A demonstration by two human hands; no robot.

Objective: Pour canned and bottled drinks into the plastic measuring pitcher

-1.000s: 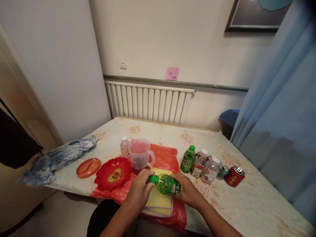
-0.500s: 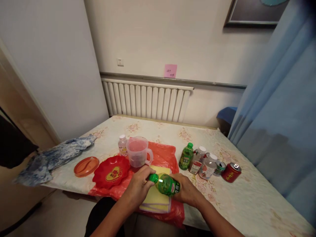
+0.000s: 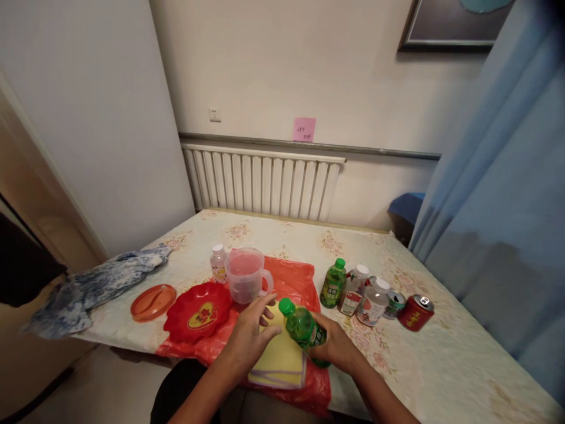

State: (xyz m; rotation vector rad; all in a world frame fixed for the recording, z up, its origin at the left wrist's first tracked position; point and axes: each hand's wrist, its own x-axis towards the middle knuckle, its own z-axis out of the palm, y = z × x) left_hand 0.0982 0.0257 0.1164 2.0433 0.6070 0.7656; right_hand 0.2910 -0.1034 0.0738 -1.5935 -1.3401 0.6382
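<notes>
My right hand [image 3: 333, 344] grips a green plastic drink bottle [image 3: 304, 327] around its body, tilted with its green cap toward the left. The cap is on the bottle. Just left of the cap, my left hand [image 3: 253, 330] is open, fingers apart and holding nothing. Below both hands lie yellow cloths [image 3: 278, 362] with pale purple edging, on a red plastic bag [image 3: 291, 280]. Beyond my left hand stands a clear plastic measuring jug [image 3: 245, 282], its handle to the right.
Left of the jug are a small white-capped bottle [image 3: 218, 265], a red scalloped plate [image 3: 180, 318] and an orange lid [image 3: 153, 302]. At right stand another green bottle [image 3: 333, 284], two clear white-capped bottles [image 3: 373, 306], a small can [image 3: 394, 305] and a red can [image 3: 415, 315].
My left hand has let go of the green cap and opened. The bottle has turned, its cap end moving right and up, while my right hand keeps hold of it.
</notes>
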